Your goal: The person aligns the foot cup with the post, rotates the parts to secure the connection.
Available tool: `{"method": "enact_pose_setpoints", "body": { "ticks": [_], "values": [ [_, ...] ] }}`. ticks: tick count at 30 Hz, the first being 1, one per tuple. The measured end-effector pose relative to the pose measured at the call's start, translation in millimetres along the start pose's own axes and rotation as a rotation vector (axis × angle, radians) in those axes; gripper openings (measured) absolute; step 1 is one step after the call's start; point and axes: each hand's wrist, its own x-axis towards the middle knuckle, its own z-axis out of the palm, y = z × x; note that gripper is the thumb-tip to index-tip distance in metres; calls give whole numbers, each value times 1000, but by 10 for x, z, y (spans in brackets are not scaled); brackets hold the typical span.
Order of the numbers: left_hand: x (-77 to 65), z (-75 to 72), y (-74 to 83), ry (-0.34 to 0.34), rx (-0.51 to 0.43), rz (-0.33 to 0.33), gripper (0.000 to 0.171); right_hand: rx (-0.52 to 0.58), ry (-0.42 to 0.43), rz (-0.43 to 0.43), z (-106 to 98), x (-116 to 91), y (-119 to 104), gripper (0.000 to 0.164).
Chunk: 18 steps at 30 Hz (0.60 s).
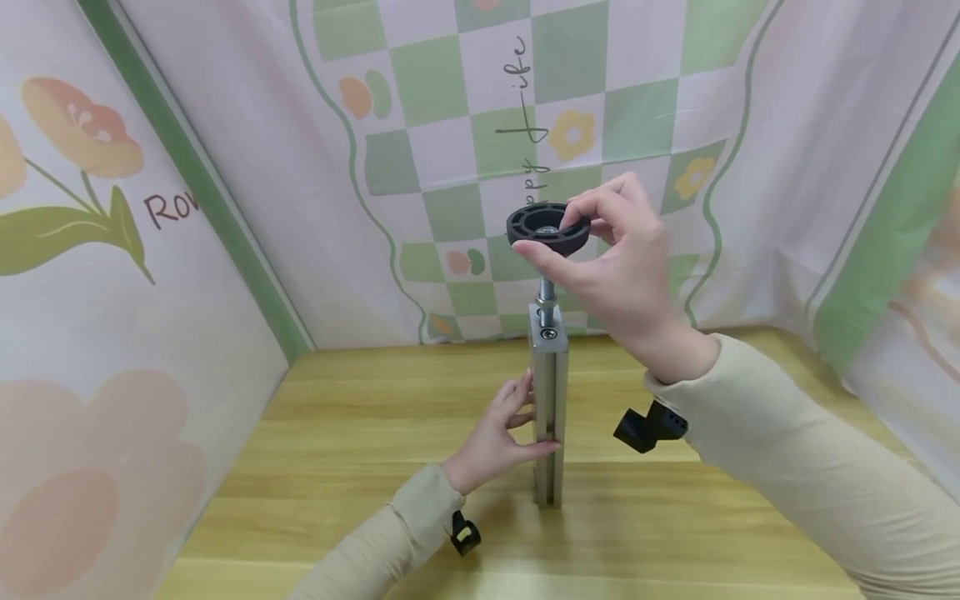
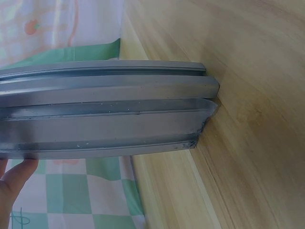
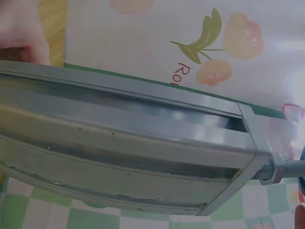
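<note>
Right hand (image 1: pixel 621 260) pinches a black disc (image 1: pixel 537 222) seen clearly only in head view.

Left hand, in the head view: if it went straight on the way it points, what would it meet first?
The upright metal profile: the left hand appears to touch it, thumb across one side. What lies next beyond is unclear in depth.
</note>
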Motion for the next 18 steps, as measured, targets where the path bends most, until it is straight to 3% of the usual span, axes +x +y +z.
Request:
{"method": "enact_pose_setpoints", "body": {
  "ticks": [5, 9, 11, 14, 16, 18],
  "values": [
    [-1, 5, -13, 3, -1, 10, 117, -69, 18, -69, 19, 11, 27, 41],
    [6, 11, -16, 13, -8, 24, 119, 14, -1, -118, -4, 19, 84, 62],
    [6, 14, -24, 18, -8, 34, 120, 120, -32, -123, -17, 29, 122, 63],
    [4, 16, -41, 20, -3, 55, 119, 395, -129, -45, -33, 84, 183, 34],
    [3, 14, -47, 23, 1, 64, 119, 596, -254, 38, -45, 152, 236, 23],
    [1, 9, -50, 28, 5, 67, 119, 799, -410, 139, -57, 226, 300, 22]
  ]
}}
